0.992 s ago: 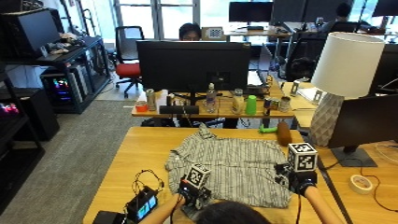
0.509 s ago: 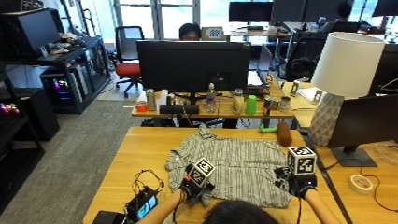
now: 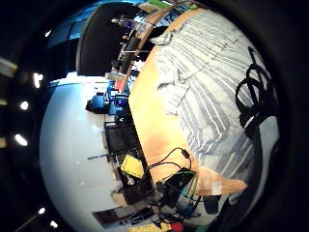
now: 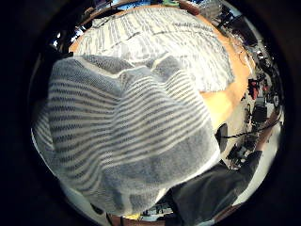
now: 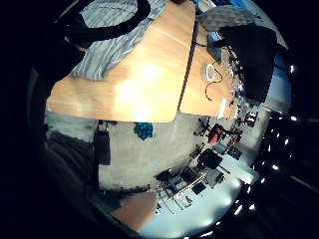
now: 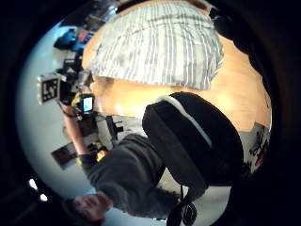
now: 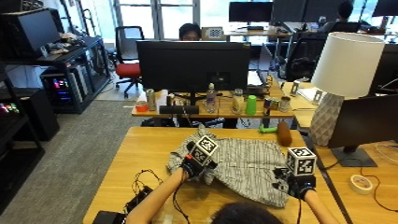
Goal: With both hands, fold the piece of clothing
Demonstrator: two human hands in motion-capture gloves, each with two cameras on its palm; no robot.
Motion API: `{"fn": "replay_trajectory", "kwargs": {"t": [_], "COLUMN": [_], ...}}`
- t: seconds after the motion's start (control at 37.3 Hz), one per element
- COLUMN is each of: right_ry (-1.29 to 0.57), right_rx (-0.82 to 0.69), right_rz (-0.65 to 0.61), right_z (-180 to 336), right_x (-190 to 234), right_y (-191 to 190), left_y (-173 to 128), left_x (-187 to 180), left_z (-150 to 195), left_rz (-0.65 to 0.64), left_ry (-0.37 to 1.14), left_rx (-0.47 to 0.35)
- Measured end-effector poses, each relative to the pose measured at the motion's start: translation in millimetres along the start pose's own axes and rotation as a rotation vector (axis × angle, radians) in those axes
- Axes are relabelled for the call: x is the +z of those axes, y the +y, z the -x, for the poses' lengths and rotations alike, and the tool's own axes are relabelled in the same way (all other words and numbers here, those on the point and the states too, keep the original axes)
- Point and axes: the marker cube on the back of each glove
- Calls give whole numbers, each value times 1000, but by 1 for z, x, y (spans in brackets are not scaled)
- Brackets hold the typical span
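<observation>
I see the striped shirt [image 7: 249,161] lying on the wooden desk [image 7: 143,149], spread from about the middle toward the near right edge, with its lower hem close to that near edge. My left hand [image 7: 194,164] is at the shirt's left side; the fingers are curled around a bunch of cloth, and in the left thumb side palm view a raised fold of the striped fabric [image 4: 127,146] fills most of the picture, so that part is lifted off the desk right against the palm. My right hand [image 7: 297,183] is at the shirt's near right corner, by the hem; whether its fingers pinch the cloth or only hover there, I cannot tell from any view.

A brown cylinder [image 7: 283,134] rests at the far edge of the desk, just beyond the shirt's far right corner. A small black device with loose cables [image 7: 144,192] lies near the desk's near left corner, apart from the shirt. On the adjoining desk to the right stand a white lamp [image 7: 343,79] and a roll of tape [image 7: 360,184].
</observation>
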Motion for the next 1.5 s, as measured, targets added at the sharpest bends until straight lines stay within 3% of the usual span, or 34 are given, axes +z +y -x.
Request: {"fn": "replay_trajectory", "kwargs": {"t": [0.24,0.48,0.7,0.8,1.02,1.21,1.34,1.5], "right_ry": [24,131,38,7,32,121,144,146], "right_rx": [-112,-83,-23,-19,-96,-108,-59,29], "right_rz": [46,15,-137,-145,-6,-12,-84,-131], "right_z": [32,50,37,24,28,25,17,9], "right_x": [43,115,125,125,92,25,-44,-101], "right_y": [-25,-71,-93,-99,-48,-12,-14,-47], "left_y": [-10,-14,-3,9,48,68,60,18], "left_x": [-35,-37,-29,-24,-18,-44,-86,-120], "left_z": [11,16,13,5,-4,3,25,58], "left_rz": [-46,-54,-6,43,211,280,260,183], "left_ry": [-11,-26,56,123,272,318,342,323], "left_rx": [-36,-55,-37,9,158,221,187,82]}}
